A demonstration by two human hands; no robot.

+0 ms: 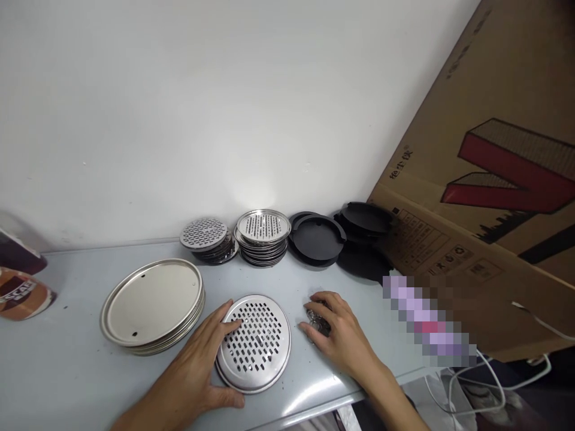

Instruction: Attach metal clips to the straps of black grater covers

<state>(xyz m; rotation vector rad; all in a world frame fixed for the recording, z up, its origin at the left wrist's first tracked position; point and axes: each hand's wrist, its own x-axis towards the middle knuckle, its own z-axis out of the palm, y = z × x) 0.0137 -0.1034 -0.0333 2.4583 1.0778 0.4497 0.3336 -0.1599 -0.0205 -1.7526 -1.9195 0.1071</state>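
A round perforated metal plate (258,341) with rows of small slots lies on the table in front of me. My left hand (200,353) grips its left side, with the thumb at the near edge and the fingertips on the rim and top. To the right of the plate, my right hand (335,329) has its fingers curled over a small pile of shiny pieces (318,317). Their exact kind is too small and too covered to tell. Left of my left hand is a stack of plain round metal plates (155,302), each with small holes near the rim.
Against the wall stand a stack of slotted discs (204,233), a stack of slotted metal plates (263,227) and black round trays (317,239), with more black trays (366,218) beside them. A large cardboard box (471,239) leans at right. A cup (24,293) stands far left; white cables (489,401) hang lower right.
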